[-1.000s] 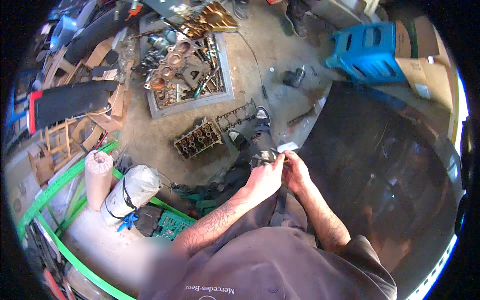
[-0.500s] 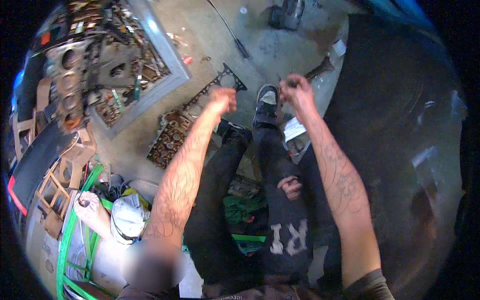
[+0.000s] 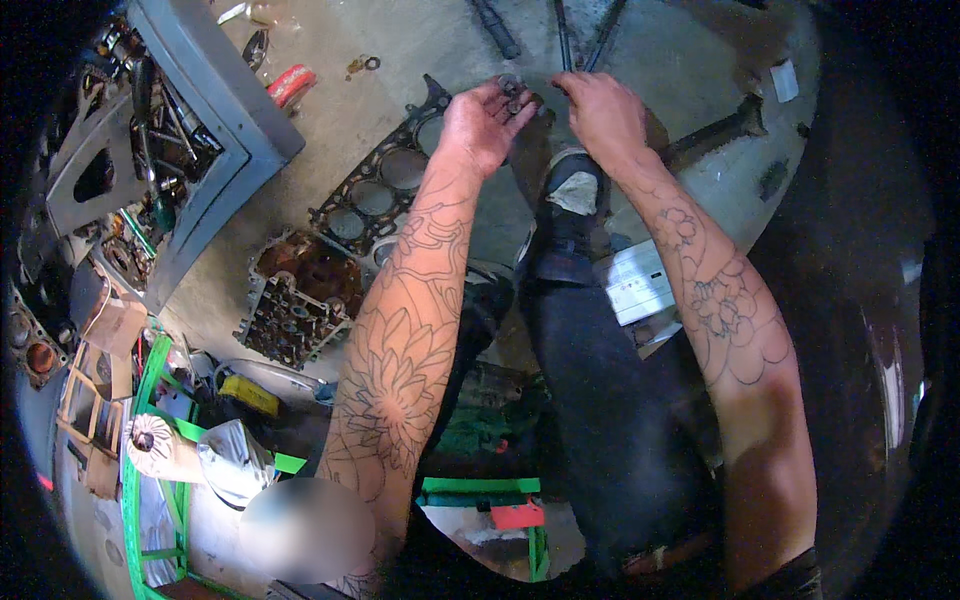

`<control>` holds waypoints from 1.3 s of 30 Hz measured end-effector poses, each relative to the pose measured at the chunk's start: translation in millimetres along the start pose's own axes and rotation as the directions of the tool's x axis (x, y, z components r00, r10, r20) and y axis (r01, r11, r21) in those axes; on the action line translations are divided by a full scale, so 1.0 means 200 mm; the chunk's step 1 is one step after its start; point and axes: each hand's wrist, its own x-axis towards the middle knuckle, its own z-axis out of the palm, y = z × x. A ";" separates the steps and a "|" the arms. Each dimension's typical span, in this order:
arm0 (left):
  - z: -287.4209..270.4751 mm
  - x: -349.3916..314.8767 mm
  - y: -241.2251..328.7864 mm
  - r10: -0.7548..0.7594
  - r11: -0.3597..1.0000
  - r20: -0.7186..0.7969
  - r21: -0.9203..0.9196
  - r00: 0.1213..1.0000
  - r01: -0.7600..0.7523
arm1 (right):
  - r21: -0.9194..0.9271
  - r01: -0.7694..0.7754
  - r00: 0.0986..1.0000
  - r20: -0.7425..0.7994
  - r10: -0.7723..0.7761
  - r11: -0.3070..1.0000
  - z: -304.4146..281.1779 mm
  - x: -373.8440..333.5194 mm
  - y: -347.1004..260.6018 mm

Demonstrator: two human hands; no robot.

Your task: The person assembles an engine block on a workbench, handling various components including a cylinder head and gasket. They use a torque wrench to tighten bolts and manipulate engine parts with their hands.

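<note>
Currently, the left hand (image 3: 482, 125) is cupping small metal parts (image 3: 510, 88) near the gasket's (image 3: 352, 181) far corner; the right hand (image 3: 608, 112) is curling, grip unclear. Handling parts is probably calling for a steady palm next.

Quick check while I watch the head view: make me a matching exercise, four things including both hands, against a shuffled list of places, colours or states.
Column one
1. Left hand
2. Right hand
3. Flat gasket
4. White rectangular item

Column two
A. Dark, with a row of large round holes
B. Beside the dark right trouser leg
C. Palm turned up, small dark parts at its fingers
D. Back turned up, thin dark rods just beyond it

Right pairs
1-C, 2-D, 3-A, 4-B
</note>
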 end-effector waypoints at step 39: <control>-1.15 -3.88 -0.58 0.294 0.687 -0.505 0.702 0.811 0.188 | 0.360 -0.360 0.933 0.135 0.334 0.861 -1.90 -1.82 -0.93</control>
